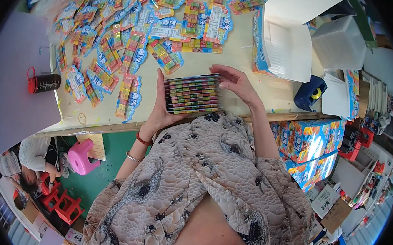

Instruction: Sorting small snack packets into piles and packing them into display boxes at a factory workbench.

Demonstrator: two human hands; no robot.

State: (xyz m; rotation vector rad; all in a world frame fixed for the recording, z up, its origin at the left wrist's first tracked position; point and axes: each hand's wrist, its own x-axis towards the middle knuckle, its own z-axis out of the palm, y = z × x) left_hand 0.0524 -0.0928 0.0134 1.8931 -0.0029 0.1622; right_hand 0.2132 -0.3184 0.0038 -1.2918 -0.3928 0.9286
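A stack of flat candy blister packs [194, 96] stands on edge between my hands, near the table's front edge. Its rows show red, yellow and green pieces between thin dark card edges. My left hand [161, 110] grips the stack's left side, thumb up along it and fingers underneath. At the upper right corner, my right hand [236, 83] has its bent fingers and thumb around the stack's end. Just beyond the stack lies a single candy pack [164, 56] on a blue card. Many loose candy packs [110, 55] are spread and heaped over the table's left and far parts.
An open white-lined display box [286, 49] stands at the far right, beside a blue tape dispenser [308, 95]. A black bottle [44, 83] is at the left. Packed blue boxes [311, 142] are stacked below the table's right edge. A pink stool [84, 156] and other people are lower left.
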